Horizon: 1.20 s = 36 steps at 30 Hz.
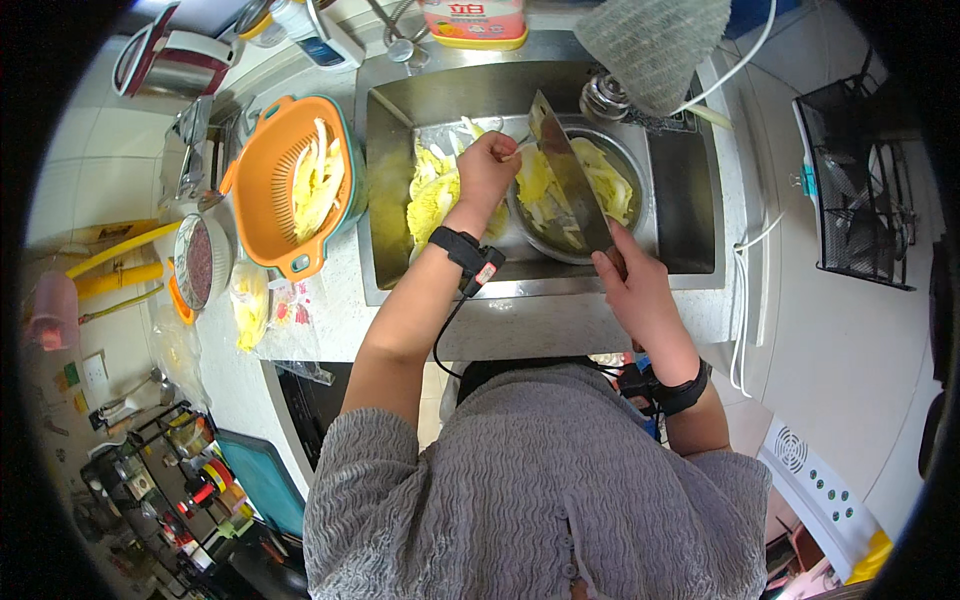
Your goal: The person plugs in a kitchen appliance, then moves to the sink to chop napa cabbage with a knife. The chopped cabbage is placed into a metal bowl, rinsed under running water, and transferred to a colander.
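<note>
My right hand [637, 281] grips the handle of a broad kitchen knife [568, 169], whose blade slants over a round metal basin [646, 161]. Pieces of napa cabbage [604, 180] lie in the basin. Left of the blade, my left hand [484, 172] pinches a thin pale strip, seemingly cabbage, over the basin's left rim. More cabbage leaves [433, 191] lie at the left in the stainless steel sink [394, 247], partly hidden by my left hand. An orange colander [262, 176] holding long cabbage pieces [319, 180] sits on the counter left of the sink.
Beyond the sink are a faucet [403, 51], a pink detergent container [476, 22] and a hanging grey cloth [660, 49]. On the left counter are a bowl [217, 259], a bagged cabbage [250, 300] and plastic bags. A black mesh rack [840, 180] stands at the right.
</note>
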Each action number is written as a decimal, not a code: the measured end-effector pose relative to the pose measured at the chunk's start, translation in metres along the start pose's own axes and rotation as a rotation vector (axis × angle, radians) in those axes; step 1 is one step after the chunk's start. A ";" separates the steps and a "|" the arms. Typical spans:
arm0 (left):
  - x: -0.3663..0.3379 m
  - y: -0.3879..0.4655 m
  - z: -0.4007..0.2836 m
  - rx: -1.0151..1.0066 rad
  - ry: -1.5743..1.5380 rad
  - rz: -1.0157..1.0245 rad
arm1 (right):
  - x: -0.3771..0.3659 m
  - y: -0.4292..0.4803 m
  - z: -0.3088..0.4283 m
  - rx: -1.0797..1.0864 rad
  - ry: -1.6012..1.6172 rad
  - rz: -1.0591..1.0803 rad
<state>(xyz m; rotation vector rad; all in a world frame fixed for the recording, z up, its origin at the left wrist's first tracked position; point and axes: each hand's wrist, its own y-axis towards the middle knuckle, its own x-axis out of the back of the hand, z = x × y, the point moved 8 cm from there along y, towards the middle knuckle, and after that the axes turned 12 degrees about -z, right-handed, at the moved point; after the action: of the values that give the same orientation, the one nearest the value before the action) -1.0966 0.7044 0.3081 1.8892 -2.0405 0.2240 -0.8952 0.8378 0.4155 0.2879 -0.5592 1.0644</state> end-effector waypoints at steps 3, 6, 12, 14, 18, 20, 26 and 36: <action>0.024 0.004 -0.013 -0.022 0.040 -0.055 | -0.010 -0.002 0.023 0.090 0.022 -0.006; 0.045 0.007 -0.023 -0.057 0.072 -0.109 | -0.022 0.001 0.041 0.112 0.028 0.009; 0.086 0.004 -0.033 -0.084 0.031 -0.227 | -0.046 0.010 0.067 0.120 0.048 0.085; 0.097 0.001 -0.033 -0.083 0.041 -0.256 | -0.055 0.012 0.071 0.114 0.057 0.112; 0.115 -0.008 -0.043 -0.224 0.091 -0.340 | -0.076 0.022 0.083 0.179 0.064 0.093; 0.123 -0.010 -0.046 -0.240 0.075 -0.369 | -0.088 0.025 0.086 0.227 0.022 0.109; 0.146 -0.007 -0.052 -0.257 0.131 -0.449 | -0.124 0.018 0.049 0.139 -0.054 0.296; 0.098 -0.006 0.018 -0.129 0.980 0.100 | -0.069 0.009 -0.007 -0.307 0.106 0.264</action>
<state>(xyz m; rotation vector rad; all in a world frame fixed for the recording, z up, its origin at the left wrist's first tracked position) -1.0978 0.6056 0.3256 1.2027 -1.4032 0.8282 -0.9258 0.7938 0.3704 -0.1148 -0.6678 1.2204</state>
